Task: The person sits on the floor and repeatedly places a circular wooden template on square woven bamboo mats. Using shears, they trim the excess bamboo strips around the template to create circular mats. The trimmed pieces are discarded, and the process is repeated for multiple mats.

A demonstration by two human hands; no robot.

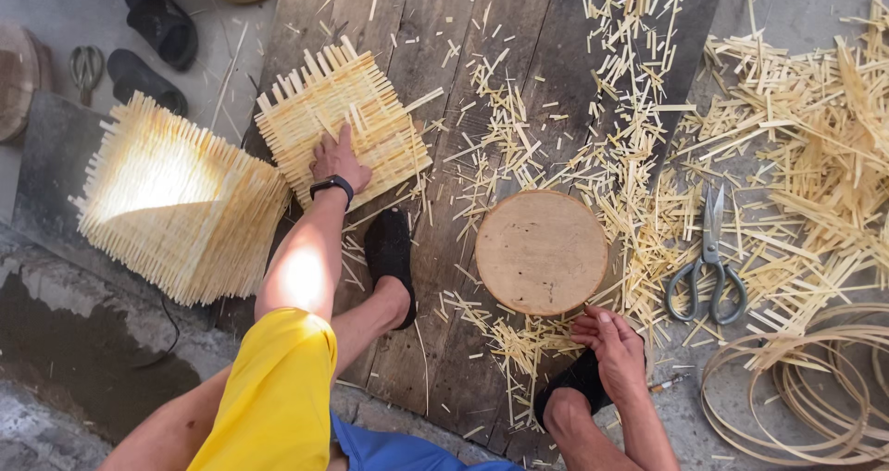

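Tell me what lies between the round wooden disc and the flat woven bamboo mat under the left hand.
In the head view, between the round wooden disc and the woven bamboo mat lie scattered pale bamboo offcuts on dark planks.

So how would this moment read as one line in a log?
left hand: flat on woven bamboo mat | right hand: at round wooden disc edge | scissors: lying right, untouched

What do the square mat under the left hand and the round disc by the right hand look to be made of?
Woven mat: pale flat strips, likely split bamboo, unfinished, ends sticking out at the edges. Round disc: looks like raw wood, matte tan with faint grain. The left hand rests on the mat; the right hand touches the disc's edge.
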